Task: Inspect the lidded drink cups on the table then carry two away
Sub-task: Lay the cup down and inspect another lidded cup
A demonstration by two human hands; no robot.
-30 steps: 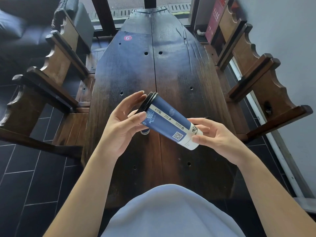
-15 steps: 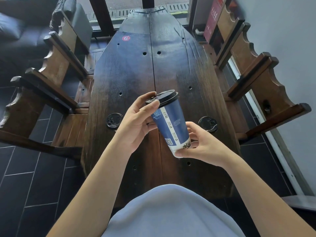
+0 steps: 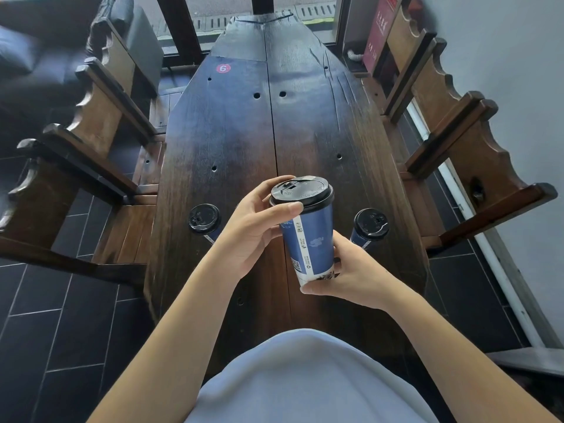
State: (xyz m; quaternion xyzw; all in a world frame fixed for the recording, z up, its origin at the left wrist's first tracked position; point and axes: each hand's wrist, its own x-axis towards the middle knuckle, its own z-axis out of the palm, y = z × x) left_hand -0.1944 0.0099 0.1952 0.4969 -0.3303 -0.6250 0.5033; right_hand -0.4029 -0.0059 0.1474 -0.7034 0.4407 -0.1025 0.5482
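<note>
A blue paper cup (image 3: 309, 239) with a black lid is held upright above the dark wooden table (image 3: 244, 132). My left hand (image 3: 253, 230) grips it just under the lid, thumb across the front. My right hand (image 3: 351, 270) cups its white base from the right. Two more lidded blue cups stand on the table: the left cup (image 3: 204, 219) beside my left wrist, and the right cup (image 3: 370, 225) just behind my right hand.
Carved wooden chairs (image 3: 100, 117) line the left side and more chairs (image 3: 457, 138) the right. A red number sticker (image 3: 223, 68) sits far up the table. Dark tiled floor (image 3: 61, 315) lies to the left, a grey wall (image 3: 518, 71) to the right.
The cup has swung from lying nearly sideways to standing upright in both hands. The camera view shifted, so the two cups on the table now show fully.
</note>
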